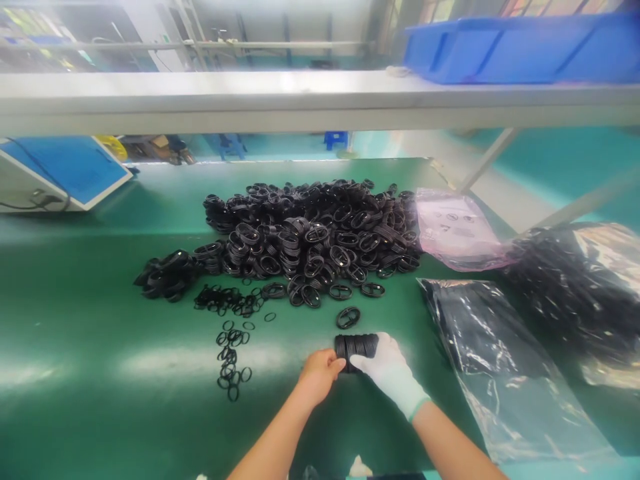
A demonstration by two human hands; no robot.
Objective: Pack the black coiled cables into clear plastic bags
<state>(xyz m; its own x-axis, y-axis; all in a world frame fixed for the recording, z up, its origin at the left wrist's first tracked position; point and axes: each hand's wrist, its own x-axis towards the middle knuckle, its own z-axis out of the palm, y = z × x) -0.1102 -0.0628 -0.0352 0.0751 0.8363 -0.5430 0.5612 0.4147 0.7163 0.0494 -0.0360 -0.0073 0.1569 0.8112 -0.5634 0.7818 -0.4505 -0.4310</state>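
A short row of black oval buckles point(357, 345), pressed face to face, lies between my hands low over the green table. My right hand point(390, 370), in a white glove, is closed round the right side of the row, thumb along the near side. Bare and pinched, my left hand point(323, 373) grips the row's left end; its fingertips partly hide what they hold. Just beyond the row, one loose buckle point(349, 317) rests on the table. Thin black rings point(231, 357) are scattered to the left of my hands.
A large heap of black buckles point(310, 233) covers the table's middle, with a smaller dark pile point(167, 275) at its left. Clear bags point(490, 340) lie at right beside a pink bag point(455, 227). A shelf point(250, 100) spans above, carrying a blue bin point(520, 50).
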